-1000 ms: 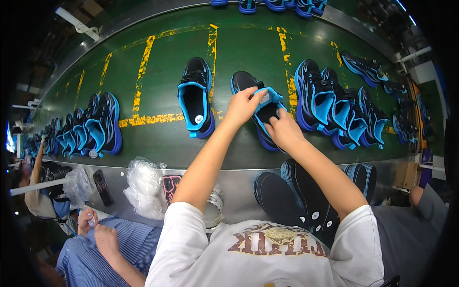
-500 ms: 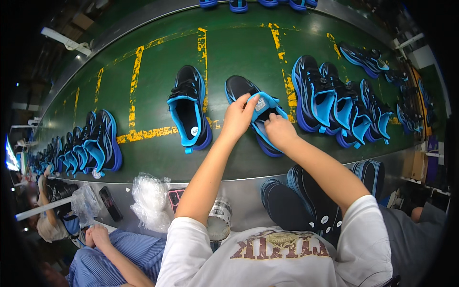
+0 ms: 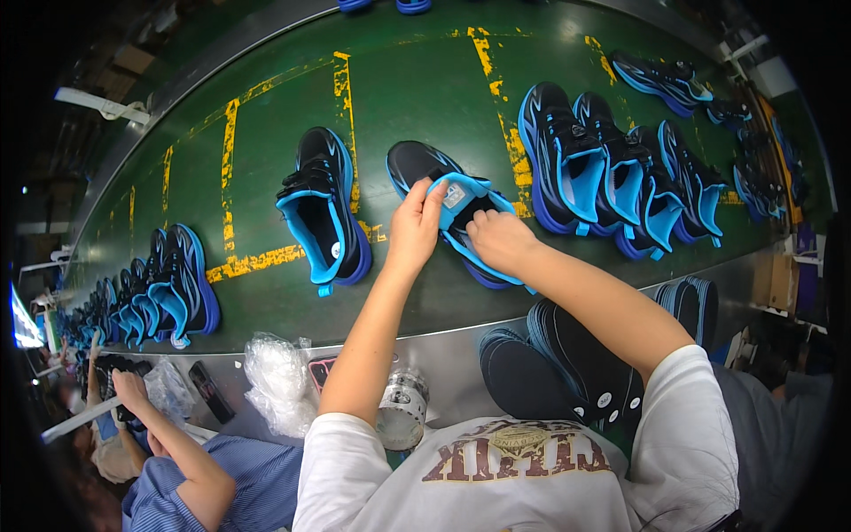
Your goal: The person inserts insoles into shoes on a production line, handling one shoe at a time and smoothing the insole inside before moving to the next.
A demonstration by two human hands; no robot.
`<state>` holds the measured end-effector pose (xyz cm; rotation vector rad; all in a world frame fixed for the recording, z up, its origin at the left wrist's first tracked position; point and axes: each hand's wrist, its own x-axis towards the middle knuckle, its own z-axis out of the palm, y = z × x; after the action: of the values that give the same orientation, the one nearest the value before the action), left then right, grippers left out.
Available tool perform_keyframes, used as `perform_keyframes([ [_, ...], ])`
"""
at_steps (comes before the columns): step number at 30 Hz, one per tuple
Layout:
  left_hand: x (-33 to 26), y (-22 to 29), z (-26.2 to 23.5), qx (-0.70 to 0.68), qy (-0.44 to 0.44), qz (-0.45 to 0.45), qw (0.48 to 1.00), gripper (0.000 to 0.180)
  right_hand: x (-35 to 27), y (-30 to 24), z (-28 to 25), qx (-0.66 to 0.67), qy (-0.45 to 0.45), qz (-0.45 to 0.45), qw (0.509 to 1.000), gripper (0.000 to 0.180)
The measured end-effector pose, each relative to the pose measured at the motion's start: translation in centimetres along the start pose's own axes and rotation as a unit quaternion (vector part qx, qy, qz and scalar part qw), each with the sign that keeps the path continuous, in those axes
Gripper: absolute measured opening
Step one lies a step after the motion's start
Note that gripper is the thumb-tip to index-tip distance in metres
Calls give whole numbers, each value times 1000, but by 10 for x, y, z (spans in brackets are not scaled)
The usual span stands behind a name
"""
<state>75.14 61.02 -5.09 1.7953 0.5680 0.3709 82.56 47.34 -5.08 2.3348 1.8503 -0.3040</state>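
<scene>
Of the hands, the left hand (image 3: 415, 229) pinches the light-blue padded tongue (image 3: 467, 188) of a black-and-blue sneaker (image 3: 417, 161), while the right hand (image 3: 498, 239) curls into its opening, grip hidden.

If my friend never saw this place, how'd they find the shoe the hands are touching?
Look at the long green work surface with yellow lines. Near its middle, right of a lone sneaker, is a black-and-blue sneaker. Only this one has the left hand at its tongue and right hand at its opening.

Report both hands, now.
Left hand: closed, holding the shoe by its tongue.
Right hand: partly inside the shoe's opening; whether it grips anything cannot be told.
</scene>
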Motion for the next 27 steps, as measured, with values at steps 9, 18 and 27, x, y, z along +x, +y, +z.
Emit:
perform_keyframes([
  [9,-2,2,-5,-16,-4,19,1000,25,14,-7,-11,-124,-251,-31,960,25],
  [18,4,-3,3,21,114,56,992,34,-4,5,-38,-2,-277,-122,953,34],
  [27,2,15,6,61,60,111,990,22,16,14,-30,294,-319,12,901,48],
])
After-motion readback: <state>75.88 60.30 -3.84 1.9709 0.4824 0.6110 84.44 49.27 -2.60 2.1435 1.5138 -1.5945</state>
